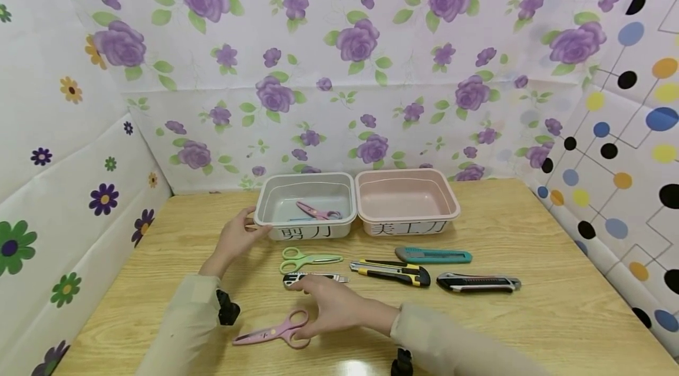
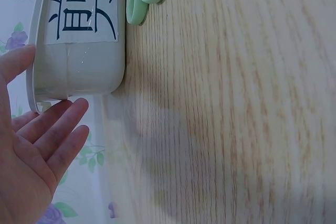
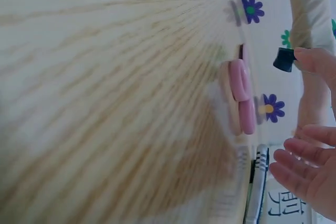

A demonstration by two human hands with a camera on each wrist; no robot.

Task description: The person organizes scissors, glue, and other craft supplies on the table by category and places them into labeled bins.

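My left hand [image 1: 237,238] holds the front left corner of the grey plastic box [image 1: 345,227], thumb at the rim and fingers along its side. In the left wrist view the fingers [image 2: 58,129] lie against the box's end wall. Pink-handled scissors [image 1: 318,212] lie inside the box, above something blue. My right hand [image 1: 336,305], fingers spread and holding nothing, hovers over the table beside the handles of a second pair of pink scissors [image 1: 267,333]. Behind that hand lies a black and white utility knife [image 1: 318,277], partly covered by it in the head view.
A pink plastic box [image 1: 408,218] with a label stands right of the grey one. Green scissors [image 1: 305,259], a yellow and black utility knife [image 1: 391,271], a teal utility knife [image 1: 435,256] and a black and red utility knife [image 1: 477,283] lie in front. Patterned cloth [image 1: 339,99] walls the table.
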